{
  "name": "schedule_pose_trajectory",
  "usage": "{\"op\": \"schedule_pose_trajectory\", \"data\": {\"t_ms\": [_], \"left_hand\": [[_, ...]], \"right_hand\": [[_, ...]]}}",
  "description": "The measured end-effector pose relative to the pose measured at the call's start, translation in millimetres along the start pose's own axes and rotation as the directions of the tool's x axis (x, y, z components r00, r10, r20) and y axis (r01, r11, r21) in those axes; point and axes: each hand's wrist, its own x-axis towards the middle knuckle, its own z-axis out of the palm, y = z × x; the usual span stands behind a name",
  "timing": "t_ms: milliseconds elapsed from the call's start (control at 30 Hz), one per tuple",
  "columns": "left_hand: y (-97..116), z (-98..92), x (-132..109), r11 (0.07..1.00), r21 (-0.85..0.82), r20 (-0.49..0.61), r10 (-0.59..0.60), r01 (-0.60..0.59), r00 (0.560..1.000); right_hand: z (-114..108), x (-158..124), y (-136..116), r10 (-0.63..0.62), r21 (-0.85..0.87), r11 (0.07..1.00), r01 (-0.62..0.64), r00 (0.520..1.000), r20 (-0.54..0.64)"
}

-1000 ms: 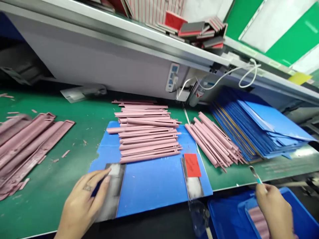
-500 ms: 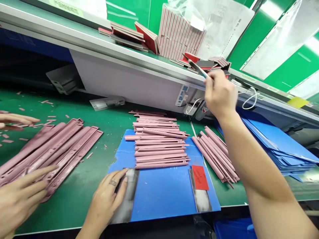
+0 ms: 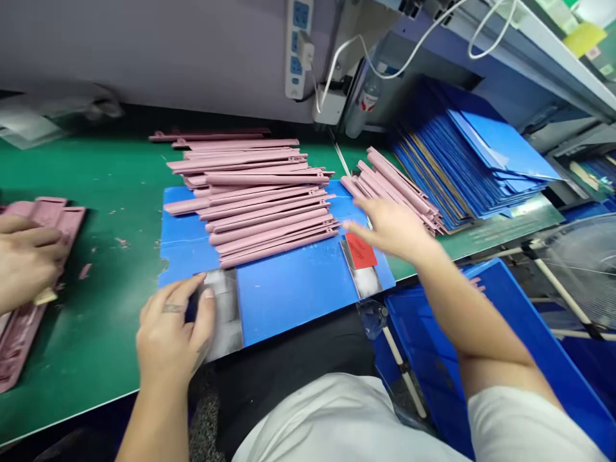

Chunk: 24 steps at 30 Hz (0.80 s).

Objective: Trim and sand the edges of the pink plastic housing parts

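My left hand (image 3: 168, 330) rests at the left end of a blue sheet (image 3: 293, 295), over a grey, dark-edged patch (image 3: 224, 314). Its thumb stands apart from the bent fingers, with a dark area showing between them. My right hand (image 3: 392, 228), slightly blurred, is spread with nothing visible in it. It hovers by a red square (image 3: 360, 251) that lies on a second grey patch (image 3: 366, 282). Long pink plastic strips (image 3: 274, 212) lie in a row across the sheet's back part. Another bundle of pink strips (image 3: 399, 189) lies just behind my right hand.
At the left, another person's hand (image 3: 26, 263) rests on wide pink strips (image 3: 22, 350). Blue sheets (image 3: 481, 154) are stacked at the right, near a bottle (image 3: 366, 102) and a power strip (image 3: 298, 48) with white cable. Below the table edge stands a blue bin (image 3: 510, 346).
My right hand has come down from the shelf to the red square; the slim pointed tool it held is no longer visible. The view has tilted down and right. My left hand stays on the patch.
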Motion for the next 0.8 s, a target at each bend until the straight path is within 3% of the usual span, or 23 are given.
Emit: {"op": "schedule_pose_trajectory", "data": {"t_ms": [33, 100, 233, 333, 400, 467, 567, 600, 700, 800], "left_hand": [[2.6, -1.6, 0.8, 1.000, -0.005, -0.008, 0.014, -0.014, 1.000], [11.6, -6.3, 7.0, 0.999, -0.002, 0.015, 0.049, -0.049, 0.999], [48.7, -14.2, 45.4, 0.965, 0.034, 0.059, 0.258, -0.260, 0.964], [93.0, -1.2, 91.8, 0.884, 0.031, 0.171, 0.454, -0.466, 0.874], [127.4, 24.1, 125.7, 0.827, 0.014, 0.298, 0.534, -0.563, 0.792], [162.0, 62.6, 160.8, 0.780, 0.025, 0.435, 0.555, -0.626, 0.709], [205.7, 133.4, 213.8, 0.713, 0.068, 0.615, 0.522, -0.698, 0.592], [216.3, 156.4, 230.1, 0.715, 0.118, 0.667, 0.457, -0.689, 0.588], [233.8, 210.5, 268.1, 0.711, 0.164, 0.732, 0.377, -0.684, 0.568], [235.2, 229.6, 282.3, 0.700, 0.199, 0.757, 0.335, -0.686, 0.561]], "right_hand": [[21.3, -29.0, 11.0, 0.093, -0.084, 0.993, -0.082, 0.986, 0.139], [56.5, -68.7, 26.9, 0.219, -0.168, 0.969, -0.182, 0.947, 0.234], [85.7, -89.7, 37.5, 0.293, -0.074, 0.956, -0.285, 0.943, 0.157], [88.5, -93.3, 50.0, 0.363, 0.260, 0.891, -0.372, 0.928, 0.085], [91.0, -102.7, 64.6, 0.402, 0.623, 0.701, -0.347, 0.914, 0.057], [94.2, -116.9, 79.5, 0.444, 0.882, 0.398, -0.253, 0.894, 0.056], [95.7, -138.8, 91.1, 0.479, 0.988, 0.037, -0.149, 0.870, 0.113], [95.1, -144.2, 91.3, 0.474, 0.990, -0.044, -0.135, 0.870, 0.140], [93.9, -151.4, 86.8, 0.439, 0.979, -0.158, -0.131, 0.879, 0.189], [96.4, -152.5, 85.0, 0.431, 0.977, -0.155, -0.145, 0.880, 0.199]]}}
